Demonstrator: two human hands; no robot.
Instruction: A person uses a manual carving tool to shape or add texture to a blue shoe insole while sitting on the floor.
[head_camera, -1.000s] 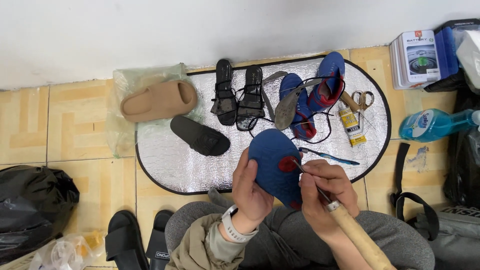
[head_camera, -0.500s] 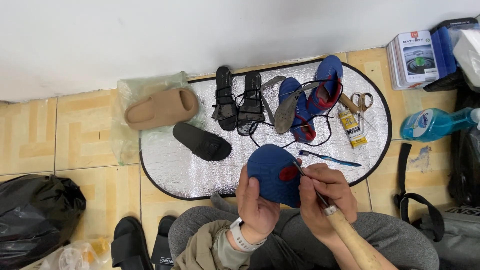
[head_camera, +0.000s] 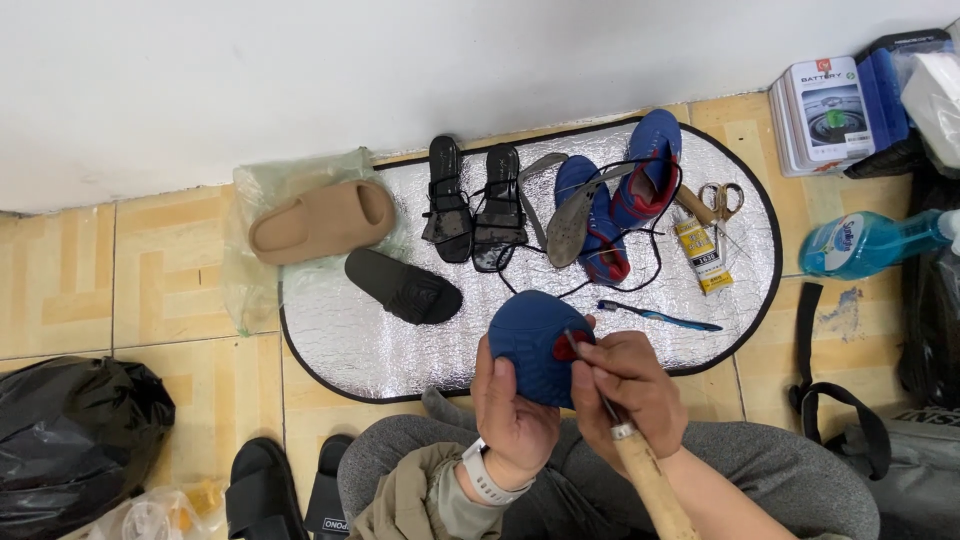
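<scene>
Head view: silver mat (head_camera: 400, 350) on tan floor tiles (head_camera: 130, 300), apparently below a white wall (head_camera: 300, 80).

Floor-level shoe-repair spot: silver mat (head_camera: 380, 345) on tiled floor, sandals (head_camera: 472, 205), slides, scissors (head_camera: 722, 200) and glue tube (head_camera: 700, 257) lying on it.

A single view comes from a camera worn on the person's head. It looks steeply down, almost straight, over the lap and out across the tiled floor (head_camera: 130, 300) to the foot of the white wall (head_camera: 400, 70) at the top edge. The hands, left (head_camera: 515, 415) and right (head_camera: 630, 390), sit close under the lens, low in the centre. The silver mat (head_camera: 390, 345) lies farther out, mid-frame. No second view shares the scene.
</scene>
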